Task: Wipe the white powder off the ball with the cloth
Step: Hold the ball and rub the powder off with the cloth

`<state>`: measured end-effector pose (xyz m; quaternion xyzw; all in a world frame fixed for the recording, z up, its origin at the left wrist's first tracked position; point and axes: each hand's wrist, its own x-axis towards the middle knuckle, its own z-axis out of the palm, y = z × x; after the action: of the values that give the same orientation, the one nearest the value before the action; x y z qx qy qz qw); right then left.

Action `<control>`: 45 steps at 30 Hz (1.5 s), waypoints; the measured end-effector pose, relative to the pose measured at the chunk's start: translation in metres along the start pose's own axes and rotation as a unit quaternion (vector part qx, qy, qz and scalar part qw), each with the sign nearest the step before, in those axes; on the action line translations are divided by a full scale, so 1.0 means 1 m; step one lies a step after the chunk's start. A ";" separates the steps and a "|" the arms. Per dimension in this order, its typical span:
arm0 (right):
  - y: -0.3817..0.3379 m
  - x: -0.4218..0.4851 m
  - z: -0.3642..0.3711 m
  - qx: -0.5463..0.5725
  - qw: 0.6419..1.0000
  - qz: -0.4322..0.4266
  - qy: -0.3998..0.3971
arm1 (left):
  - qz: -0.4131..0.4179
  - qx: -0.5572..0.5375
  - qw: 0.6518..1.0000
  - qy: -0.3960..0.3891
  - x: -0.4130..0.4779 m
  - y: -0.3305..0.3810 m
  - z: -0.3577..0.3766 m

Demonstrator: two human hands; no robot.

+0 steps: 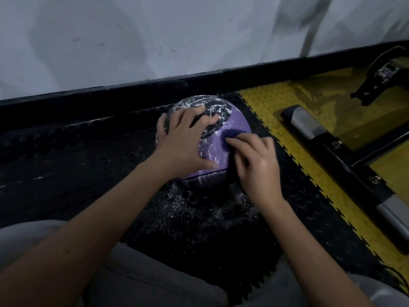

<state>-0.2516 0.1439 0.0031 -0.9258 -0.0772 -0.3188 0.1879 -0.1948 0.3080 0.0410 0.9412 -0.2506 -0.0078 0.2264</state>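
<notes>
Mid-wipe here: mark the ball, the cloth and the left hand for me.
ball [238, 120], head view, bare purple panel just above the cloth.
cloth [233, 136], head view, blue wad lying against the ball.
left hand [181, 140], head view, back of the hand.

A black studded floor mat [66, 162] fills the frame from 9 o'clock to 6 o'clock, joined by interlocking teeth to yellow studded tiles [321, 103] at 3 o'clock. A black skirting board [132, 89] runs from 9 o'clock up towards 2 o'clock beneath a scuffed white wall [155, 41] at 12 o'clock. On the yellow tiles lies a black equipment frame with a grey-sleeved bar [307, 125]. A black bracket [382, 76] sits at 2 o'clock.
</notes>
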 end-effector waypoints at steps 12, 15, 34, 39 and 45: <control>-0.002 0.005 0.000 -0.012 1.000 0.025 0.001 | 0.008 0.003 1.000 0.004 -0.001 -0.001 0.002; 0.010 0.006 -0.004 -0.013 0.996 0.084 0.017 | 0.010 -0.004 1.000 -0.003 0.002 0.000 0.002; -0.018 -0.016 0.010 -0.004 0.998 -0.064 -0.002 | -0.004 0.006 1.000 0.012 0.003 -0.011 -0.003; 0.019 -0.008 0.007 0.017 0.995 0.098 0.020 | -0.001 -0.022 1.000 0.003 0.006 -0.016 -0.005; -0.015 -0.013 0.014 0.043 0.999 0.024 0.016 | -0.009 -0.015 1.000 0.011 0.005 -0.019 -0.005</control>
<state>-0.2581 0.1629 -0.0103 -0.9134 -0.0651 -0.3250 0.2361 -0.1808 0.3226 0.0377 0.9398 -0.2398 -0.0030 0.2435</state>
